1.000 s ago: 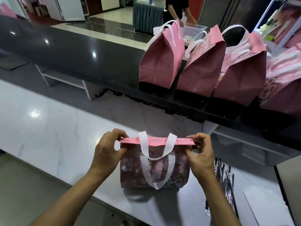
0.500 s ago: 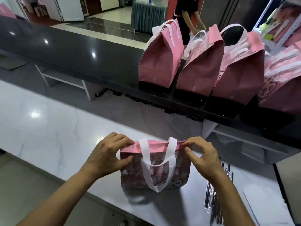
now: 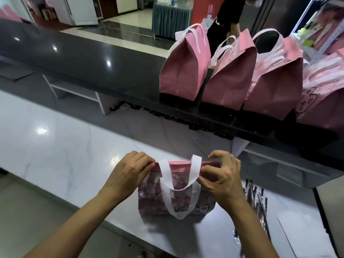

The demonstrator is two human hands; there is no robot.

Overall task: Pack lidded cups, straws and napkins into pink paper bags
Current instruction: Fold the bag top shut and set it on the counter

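Left hand [image 3: 128, 174] and right hand [image 3: 221, 175] each pinch, fingers curled, one end of the folded top of the bag [image 3: 176, 198] standing on the counter [image 3: 55, 155]

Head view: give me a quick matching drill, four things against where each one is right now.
Things:
1. small pink printed paper bag
2. wrapped straws
3. row of tall pink paper bags
4. left hand

Places:
A. on the dark raised counter
B. on the white marble counter, between both hands
C. lying right of the small bag
D. gripping the small bag's folded top, left end

Pairs: 1-B, 2-C, 3-A, 4-D
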